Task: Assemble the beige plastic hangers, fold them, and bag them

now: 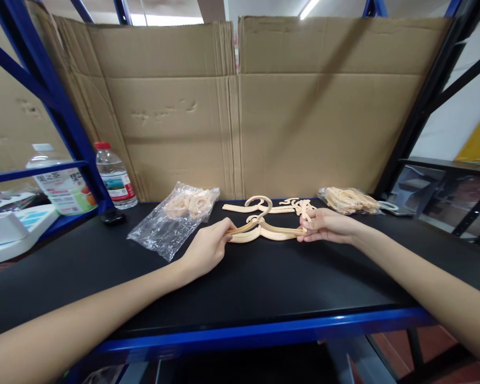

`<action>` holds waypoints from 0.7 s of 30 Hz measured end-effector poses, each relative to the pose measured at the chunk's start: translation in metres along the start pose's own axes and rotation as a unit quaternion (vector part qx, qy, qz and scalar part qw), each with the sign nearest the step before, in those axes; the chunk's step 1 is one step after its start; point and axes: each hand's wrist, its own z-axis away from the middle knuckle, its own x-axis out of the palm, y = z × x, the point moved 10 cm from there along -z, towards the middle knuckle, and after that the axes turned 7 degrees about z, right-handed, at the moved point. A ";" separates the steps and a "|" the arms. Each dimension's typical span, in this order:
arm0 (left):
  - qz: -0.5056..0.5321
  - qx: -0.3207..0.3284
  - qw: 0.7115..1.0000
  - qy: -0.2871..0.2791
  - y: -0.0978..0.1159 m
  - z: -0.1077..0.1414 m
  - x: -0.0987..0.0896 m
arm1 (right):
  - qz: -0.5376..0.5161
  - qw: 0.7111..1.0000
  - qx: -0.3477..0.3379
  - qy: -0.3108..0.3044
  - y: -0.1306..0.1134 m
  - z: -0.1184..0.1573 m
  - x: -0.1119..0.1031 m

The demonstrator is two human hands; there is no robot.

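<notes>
A beige clothes hanger point(280, 230) spans the space between my hands above the black tabletop, its hook up. My left hand point(208, 246) pinches its left end. At the right end the fingers of my right hand point(324, 226) are closed around it, along with a small upright beige piece point(305, 209). Just beneath and behind it shows another hanger point(246, 237) on the table. Farther back are more beige hanger parts point(240, 208), and a little heap of small beige pieces point(294, 202) sits beyond my right hand.
A clear plastic bag point(156, 226) with round beige pieces lies to the left, and a second bag point(348, 200) of beige parts to the right. A red-capped water bottle point(115, 178) and a black mouse point(113, 217) stand near the left post. Cardboard point(328, 117) walls the back.
</notes>
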 end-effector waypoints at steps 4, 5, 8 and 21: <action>0.006 -0.013 1.000 0.001 -0.002 0.000 -0.001 | 0.007 1.000 -0.015 0.025 -0.004 0.000 -0.002; 0.008 -0.015 1.000 0.001 -0.002 -0.001 -0.001 | 0.008 0.999 -0.021 0.030 -0.005 0.001 -0.002; 0.011 -0.016 1.000 0.002 -0.001 -0.001 -0.001 | 0.008 0.999 -0.030 0.039 -0.007 0.001 -0.001; 0.062 -0.053 0.997 0.006 -0.002 -0.001 -0.004 | -0.044 0.978 -0.131 0.157 -0.023 0.005 -0.017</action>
